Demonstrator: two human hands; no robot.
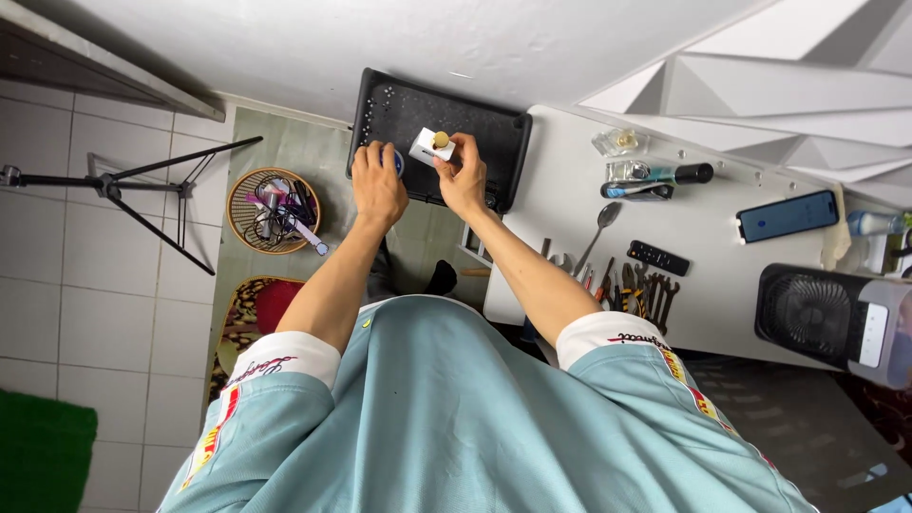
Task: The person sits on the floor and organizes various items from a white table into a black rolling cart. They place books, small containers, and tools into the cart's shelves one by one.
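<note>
Head view shows your forearms reaching toward twelve o'clock over the black tray. Your left hand curls closed around a blue object. At one o'clock from it, your right hand pinches a small white box.

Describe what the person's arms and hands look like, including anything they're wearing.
Both forearms are bare, and the left hand and right hand wear no gloves. Short sleeves end above the elbows: a pale blue shirt with white cuffs, dark script lettering, and red-and-yellow striped trim along each sleeve.
</note>
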